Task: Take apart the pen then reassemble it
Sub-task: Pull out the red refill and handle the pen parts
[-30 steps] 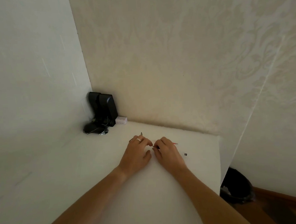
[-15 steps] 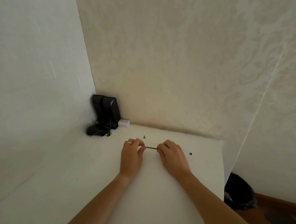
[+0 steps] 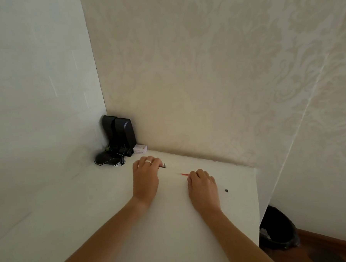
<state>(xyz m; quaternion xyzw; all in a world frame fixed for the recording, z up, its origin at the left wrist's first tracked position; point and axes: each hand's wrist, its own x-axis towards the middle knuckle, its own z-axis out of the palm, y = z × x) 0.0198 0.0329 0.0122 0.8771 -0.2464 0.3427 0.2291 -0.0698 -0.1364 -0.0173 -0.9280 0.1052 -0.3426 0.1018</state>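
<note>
Half a second ago the two hands were close together with a thin dark rod bridging them; now they are drawn well apart on the white table (image 3: 105, 224), each with its own piece. The left hand (image 3: 145, 179), a pale ring on one finger, pinches a short dark pen part (image 3: 162, 166) whose end pokes out to the right of the fingertips, next to a small dark cone standing just beyond it. The right hand (image 3: 202, 184) curls closed around a slim red refill (image 3: 184, 174); its long axis runs left and slightly far, the tip pointing toward the left hand, the rest hidden under the fingers. A tiny dark piece (image 3: 226, 190) lies alone on the table to the right of the right hand. The tabletop is smooth, matte and flat. In the far left corner stand two glossy black speakers (image 3: 120, 131) with rounded tops, a tangle of thin cable and a black mouse at their foot, and a small white box (image 3: 140, 149) against the patterned cream wall. A black bin (image 3: 277, 233) sits on the floor at near right.
</note>
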